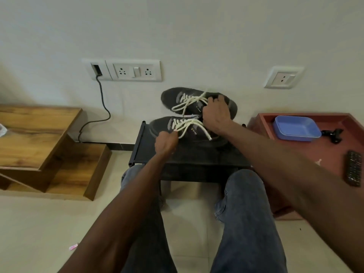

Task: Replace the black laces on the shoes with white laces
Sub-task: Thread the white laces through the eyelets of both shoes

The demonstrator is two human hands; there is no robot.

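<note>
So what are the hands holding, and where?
The left hand pinches the near shoe's white lace at a loose end. The right hand grips the far shoe around its heel opening.

Two dark shoes, the far shoe [197, 101] and the near shoe [185, 129], are sitting on one black surface [197, 156], each wearing one white lace. Two wall socket plates, the wide plate [126, 69] and the small plate [283, 76], are showing. One blue tray [296, 128] and one remote [353, 168] are lying at the right.
</note>
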